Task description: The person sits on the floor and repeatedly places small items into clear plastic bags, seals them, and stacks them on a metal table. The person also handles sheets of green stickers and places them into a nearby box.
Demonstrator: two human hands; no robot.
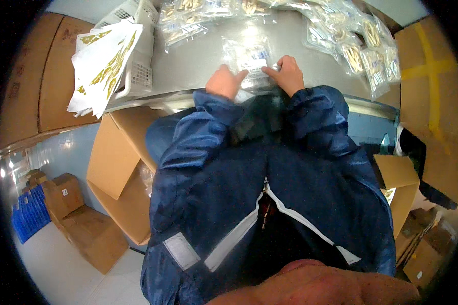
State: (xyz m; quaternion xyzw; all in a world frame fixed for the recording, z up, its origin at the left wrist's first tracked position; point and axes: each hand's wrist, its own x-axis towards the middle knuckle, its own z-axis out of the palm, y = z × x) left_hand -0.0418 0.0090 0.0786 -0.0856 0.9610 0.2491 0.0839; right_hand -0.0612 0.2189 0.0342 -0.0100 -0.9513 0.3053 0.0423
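Note:
A clear plastic bag [249,58] with a white label and pale parts inside lies on the grey table [193,61] in front of me. My left hand [225,81] presses on the bag's near left corner. My right hand [289,73] pinches its near right edge. Both hands come out of dark blue jacket sleeves. The bag's near edge is partly hidden under my fingers.
More clear bags of pale parts [359,48] are spread along the table's far and right side. A white plastic basket [132,56] with white-and-gold sheets [99,63] stands at the left. Open cardboard boxes [119,168] sit below the table on both sides.

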